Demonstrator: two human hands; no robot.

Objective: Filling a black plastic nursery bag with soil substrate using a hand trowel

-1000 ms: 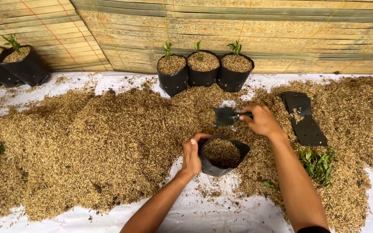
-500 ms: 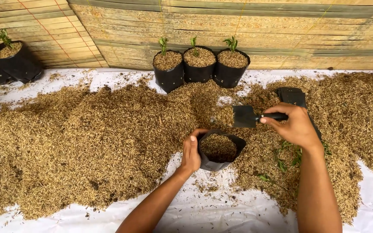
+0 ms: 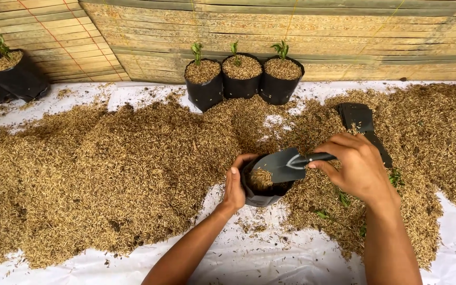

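Grow bag (image 3: 262,198): left hand (image 3: 234,184) grips its rim, right hand (image 3: 357,168) holds trowel (image 3: 283,164) tipped over its mouth.

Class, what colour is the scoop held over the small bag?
Black, seen best in the head view: the scoop in the right hand.

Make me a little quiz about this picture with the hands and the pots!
1. True or false: the right hand holds a black trowel.
2. How many planted pots stand together by the bamboo wall?
3. Which does the left hand grip: A, a watering can; B, the black grow bag; C, a seedling?

Key: 1 true. 2 three. 3 B.
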